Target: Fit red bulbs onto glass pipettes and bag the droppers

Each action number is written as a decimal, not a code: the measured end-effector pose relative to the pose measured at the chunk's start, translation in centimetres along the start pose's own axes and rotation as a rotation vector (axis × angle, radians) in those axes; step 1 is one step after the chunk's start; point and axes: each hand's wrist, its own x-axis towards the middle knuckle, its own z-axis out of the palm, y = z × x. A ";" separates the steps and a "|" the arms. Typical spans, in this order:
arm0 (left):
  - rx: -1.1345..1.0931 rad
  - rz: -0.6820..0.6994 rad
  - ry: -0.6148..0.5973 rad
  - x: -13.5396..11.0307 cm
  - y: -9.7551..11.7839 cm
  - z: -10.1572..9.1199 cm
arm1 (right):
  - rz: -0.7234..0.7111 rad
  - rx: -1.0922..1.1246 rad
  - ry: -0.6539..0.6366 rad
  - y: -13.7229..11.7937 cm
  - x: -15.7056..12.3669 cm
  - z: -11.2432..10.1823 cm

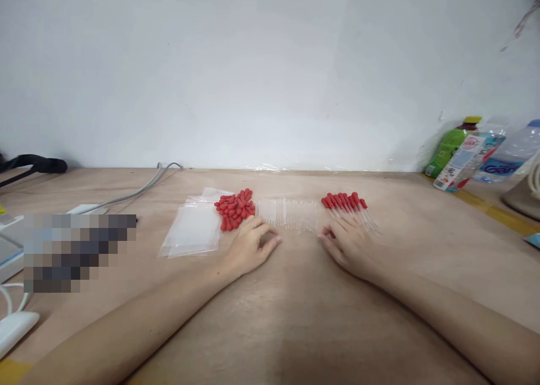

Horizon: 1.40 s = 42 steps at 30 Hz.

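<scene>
My left hand (251,249) rests on the wooden table (270,317), fingers loosely curled, beside a heap of red rubber bulbs (234,207). Nothing shows in its grasp. My right hand (348,244) lies flat with fingers stretched toward a row of clear glass tubes (287,213) between the hands. Its fingertips touch the near ends of several finished droppers with red bulbs (346,203).
A stack of clear plastic bags (193,230) lies left of the bulbs. Bottles (468,151) lean against the wall at far right. A grey cable (139,191), white devices (14,328) and a blurred patch sit at the left.
</scene>
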 end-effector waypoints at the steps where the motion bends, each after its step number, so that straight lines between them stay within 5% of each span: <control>1: 0.090 -0.033 0.053 0.3 -0.2 -0.1 | -0.032 0.074 -0.017 0.1 -0.7 -0.3; 6: 0.423 -0.159 0.164 2.9 -3.1 -1.3 | -0.043 0.221 -0.064 0.3 -1.4 -0.2; 11: 0.453 -0.225 0.061 5.5 -5.7 -1.8 | -0.036 0.264 -0.084 -0.1 0.0 0.3; 19: 0.568 -0.292 -0.043 6.6 -6.3 -0.5 | -0.054 0.280 -0.085 0.0 0.1 0.9; 25: 0.553 -0.330 0.026 6.8 -5.3 -1.4 | -0.039 0.287 -0.026 0.1 0.6 1.6; 29: 0.380 -0.093 0.115 5.2 -3.7 -2.0 | -0.025 0.325 -0.004 0.1 0.7 1.6; 33: 0.122 0.188 -0.008 2.4 -1.8 -1.5 | -0.053 0.329 -0.006 0.3 0.6 1.9; 42: -0.061 0.113 -0.150 0.4 0.6 -0.5 | -0.072 0.309 0.032 0.0 0.4 1.7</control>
